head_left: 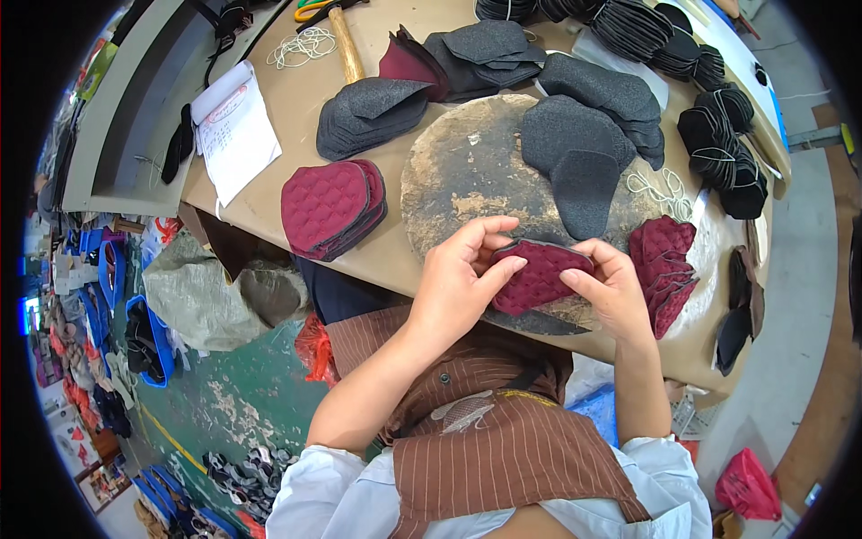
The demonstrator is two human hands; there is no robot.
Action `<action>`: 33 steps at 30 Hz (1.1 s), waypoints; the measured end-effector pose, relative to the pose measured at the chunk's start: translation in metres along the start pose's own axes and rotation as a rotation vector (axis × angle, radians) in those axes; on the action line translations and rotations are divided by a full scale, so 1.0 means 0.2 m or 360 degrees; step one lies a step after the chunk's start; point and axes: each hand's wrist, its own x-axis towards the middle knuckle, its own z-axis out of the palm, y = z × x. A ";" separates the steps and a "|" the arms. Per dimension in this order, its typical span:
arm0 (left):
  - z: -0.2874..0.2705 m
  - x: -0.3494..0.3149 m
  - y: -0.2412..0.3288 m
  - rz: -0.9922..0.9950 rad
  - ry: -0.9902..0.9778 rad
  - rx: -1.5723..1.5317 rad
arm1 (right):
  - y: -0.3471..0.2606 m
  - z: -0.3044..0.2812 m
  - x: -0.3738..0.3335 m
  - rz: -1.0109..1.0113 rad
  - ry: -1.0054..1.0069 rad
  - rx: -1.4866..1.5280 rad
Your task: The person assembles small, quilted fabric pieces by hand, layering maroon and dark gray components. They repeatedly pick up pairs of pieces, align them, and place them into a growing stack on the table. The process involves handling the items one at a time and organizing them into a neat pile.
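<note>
A tan worktop (301, 112) carries a round, worn, mottled grey-and-tan slab (440, 189), a stack of maroon quilted fabric pieces (328, 211), a stack of dark grey felt pieces (368, 121), a white written-on paper sheet (241, 144), a pale cylindrical wooden handle (347, 49) and loosely coiled white string (301, 49).

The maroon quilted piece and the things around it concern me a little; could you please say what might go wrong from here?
The left hand and right hand hold the maroon quilted piece by fingers and thumbs, so it might slip if either grip loosens. The maroon stack lies close to the near edge of the table and could be knocked off. The loose white string beside the fanned maroon pieces might get caught among them.
</note>
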 end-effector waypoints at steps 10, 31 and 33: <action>-0.04 -0.02 0.00 0.0318 0.0104 0.0220 | -0.02 0.02 0.01 0.0058 -0.0106 -0.0034; -0.10 -0.06 0.16 0.0412 -0.0167 0.0530 | -0.03 0.04 -0.01 -0.0073 -0.0185 0.0013; -0.10 -0.06 0.16 0.0453 -0.0183 0.0627 | -0.04 0.05 -0.01 -0.0103 -0.0166 -0.0017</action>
